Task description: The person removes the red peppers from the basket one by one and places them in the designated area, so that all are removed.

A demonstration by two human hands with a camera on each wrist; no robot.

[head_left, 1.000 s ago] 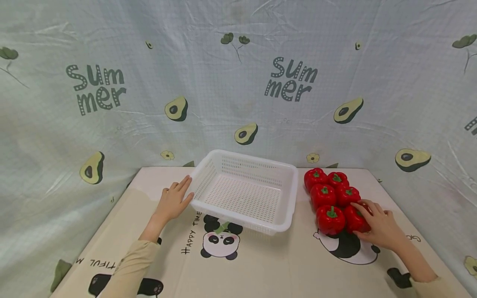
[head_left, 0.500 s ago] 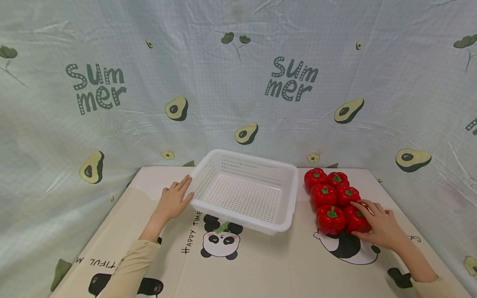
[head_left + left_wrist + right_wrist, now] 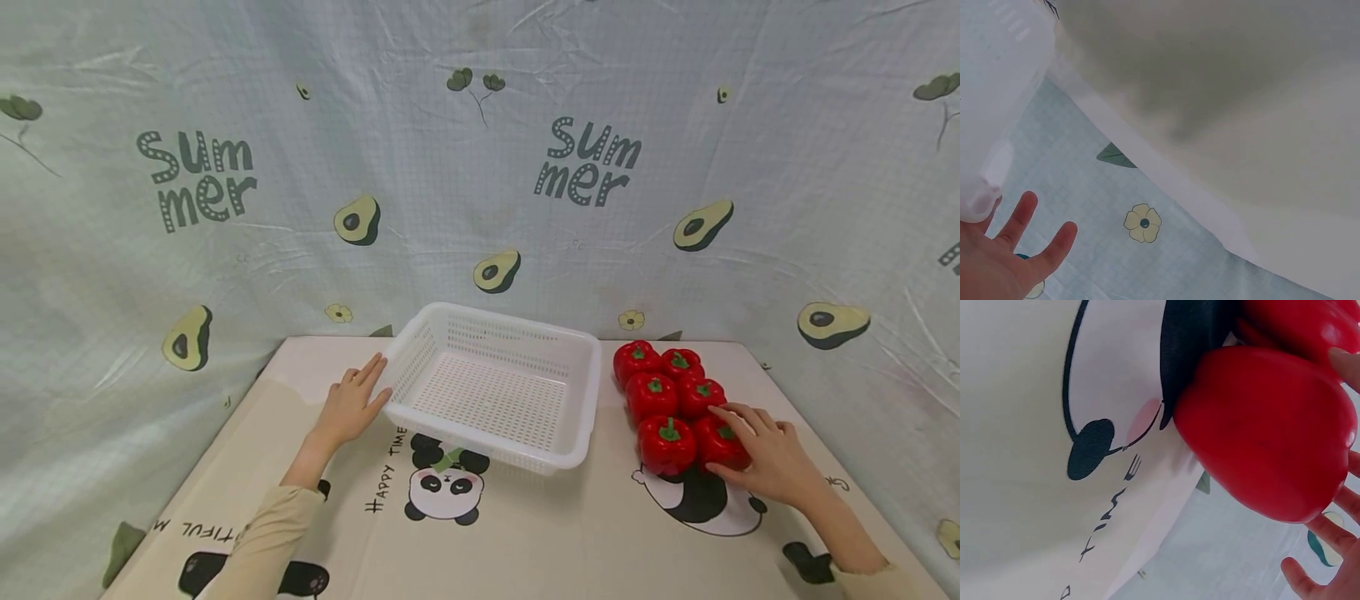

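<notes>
My left hand (image 3: 348,408) lies palm down at the left end of a white perforated plastic basket (image 3: 491,400), fingers extended and touching its rim. In the left wrist view, one fingertip is tucked behind the basket's corner (image 3: 979,194) and two other fingers are spread. At the right, my right hand (image 3: 768,454) is spread around the near right red bell pepper (image 3: 722,446), thumb on the near side and fingers on the far side. The pepper's smooth side (image 3: 1266,434) fills much of the right wrist view, where one finger (image 3: 1297,575) stands off it.
Several more red bell peppers (image 3: 651,396) stand close together in two columns, right of the basket. A cream tablecloth (image 3: 525,533) with panda prints covers the table. Behind and at both sides hangs a pale curtain (image 3: 420,167) with avocado prints.
My right thumb and fingers have parted very slightly around the pepper, and a little more of it shows. The left hand and the basket stay where they were.
</notes>
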